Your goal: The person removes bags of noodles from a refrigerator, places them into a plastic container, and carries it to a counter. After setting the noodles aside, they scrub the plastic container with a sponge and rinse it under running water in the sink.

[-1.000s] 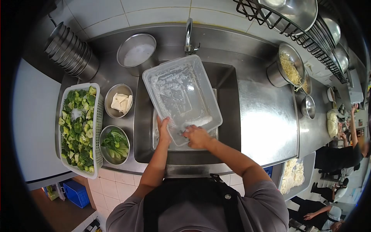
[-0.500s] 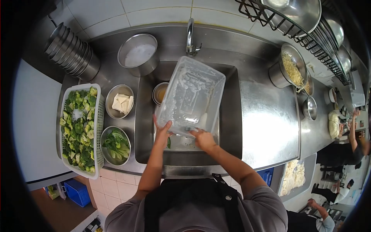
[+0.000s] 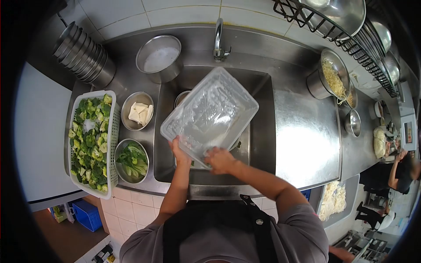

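The plastic tub (image 3: 215,114) hides most of a round metal container (image 3: 180,97) in the sink (image 3: 262,114).

The grey shirt (image 3: 294,245) has short sleeves (image 3: 300,219); the black apron (image 3: 210,232) over it bears a round, shiny stud (image 3: 259,222).

The tub (image 3: 210,111) at the left hand (image 3: 179,151) and right hand (image 3: 220,161) is clear with white streaks. Left of the hands, mottled green broccoli (image 3: 90,144) shows in a white, lattice-patterned basket (image 3: 113,144). Right of them, noodles (image 3: 332,78) are pale yellow; behind the hands, the apron (image 3: 210,228) is black.
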The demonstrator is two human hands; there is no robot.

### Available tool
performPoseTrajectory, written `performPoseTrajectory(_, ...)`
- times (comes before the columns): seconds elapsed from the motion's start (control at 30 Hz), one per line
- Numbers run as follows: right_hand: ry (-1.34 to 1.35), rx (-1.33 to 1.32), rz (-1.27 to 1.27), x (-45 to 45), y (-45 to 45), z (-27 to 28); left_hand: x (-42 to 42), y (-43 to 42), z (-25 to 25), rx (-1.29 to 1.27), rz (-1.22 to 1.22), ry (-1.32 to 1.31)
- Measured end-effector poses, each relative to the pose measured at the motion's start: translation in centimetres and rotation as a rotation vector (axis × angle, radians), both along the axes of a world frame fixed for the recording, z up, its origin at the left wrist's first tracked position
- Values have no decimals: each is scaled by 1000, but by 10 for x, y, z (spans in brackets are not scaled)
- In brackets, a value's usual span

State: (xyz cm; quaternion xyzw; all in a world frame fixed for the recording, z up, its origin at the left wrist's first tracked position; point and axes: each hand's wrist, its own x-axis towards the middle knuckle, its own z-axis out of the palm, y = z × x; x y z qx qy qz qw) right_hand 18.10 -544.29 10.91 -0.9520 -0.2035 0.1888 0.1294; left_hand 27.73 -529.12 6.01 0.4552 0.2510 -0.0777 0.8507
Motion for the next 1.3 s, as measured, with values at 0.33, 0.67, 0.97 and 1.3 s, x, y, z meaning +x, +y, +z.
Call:
performPoseTrajectory(0.33, -174, -347, -62, 19, -136, 3, 35, 9, 21, -76, -212, -137)
performPoseTrajectory(0.67, -19, -81, -144, -8, -115, 6, 25, 0, 20, -2, -294, -87)
performPoseTrajectory(0.97, -10, 498, -401, 37, -120, -10, 18, 11, -8, -162, -292, 166)
performPoseTrajectory(1.3, -98, -198, -201, 70, -22, -35, 13, -10, -1, -227, -261, 150)
